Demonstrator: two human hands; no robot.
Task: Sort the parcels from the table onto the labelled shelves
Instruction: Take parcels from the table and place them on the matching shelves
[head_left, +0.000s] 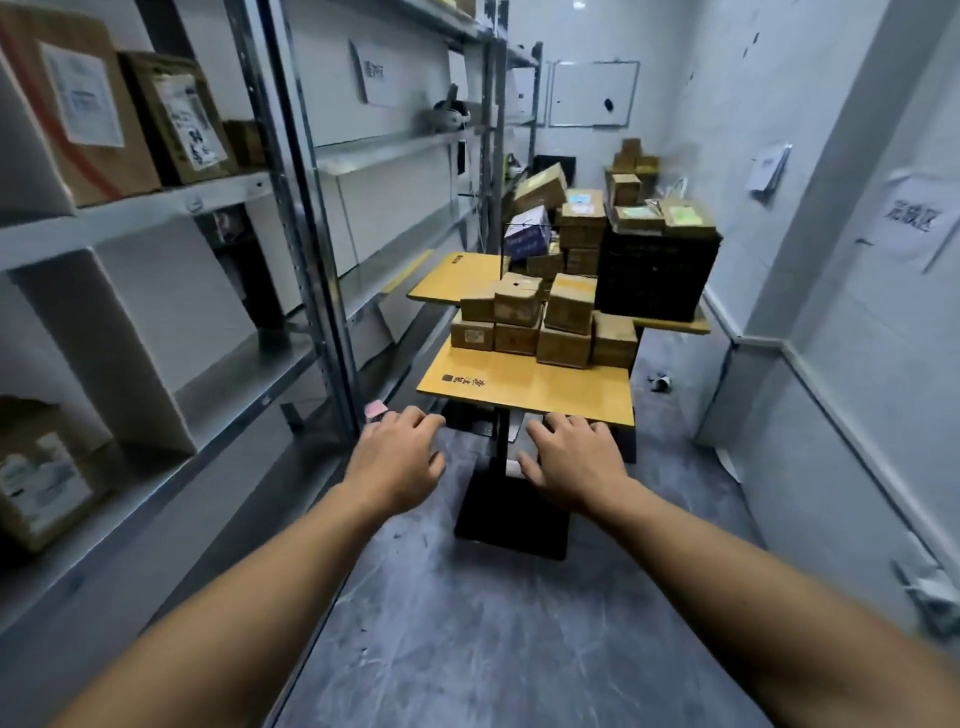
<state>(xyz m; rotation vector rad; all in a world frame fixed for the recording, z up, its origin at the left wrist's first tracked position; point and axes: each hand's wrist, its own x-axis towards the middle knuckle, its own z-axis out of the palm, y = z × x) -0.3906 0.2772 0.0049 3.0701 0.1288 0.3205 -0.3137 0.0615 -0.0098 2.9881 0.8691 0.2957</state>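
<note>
Several small brown cardboard parcels (545, 322) are stacked on a yellow table (524, 384) straight ahead. Both my arms stretch forward over the floor, short of the table's near edge. My left hand (402, 457) and my right hand (574, 460) are palm down with loosely curled fingers and hold nothing. Metal shelves (156, 208) run along the left wall; larger labelled boxes (78, 104) stand on the upper shelf and one box (41, 478) on a lower shelf.
A second yellow table (452, 275) behind carries more parcels and a black crate (657, 275). Further boxes pile up at the back by a whiteboard (592, 93). The table's black base (511, 514) stands on the grey floor. Paper signs hang on the right wall (909, 218).
</note>
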